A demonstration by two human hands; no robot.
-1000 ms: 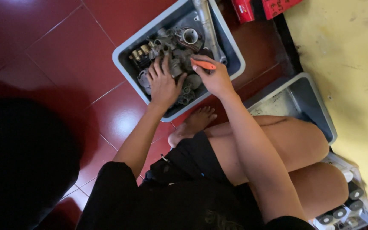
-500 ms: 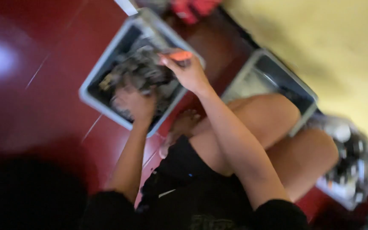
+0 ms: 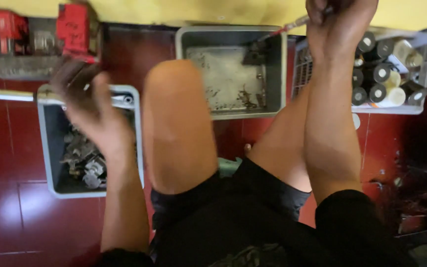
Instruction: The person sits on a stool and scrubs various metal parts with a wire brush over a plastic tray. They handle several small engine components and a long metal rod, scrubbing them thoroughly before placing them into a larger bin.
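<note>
screwdriver (image 3: 292, 25) with a red handle sits gripped in our right hand (image 3: 339, 20), raised at the top edge above the nearly bare grey tray (image 3: 277, 69). our left hand (image 3: 87, 106) hovers blurred over the grey bin (image 3: 45, 148) of metal parts (image 3: 82, 158); we cannot tell its grip.

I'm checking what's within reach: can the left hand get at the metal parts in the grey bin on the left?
Probably yes. The left hand hovers over the open bin, and nothing covers the metal parts below it.
</note>
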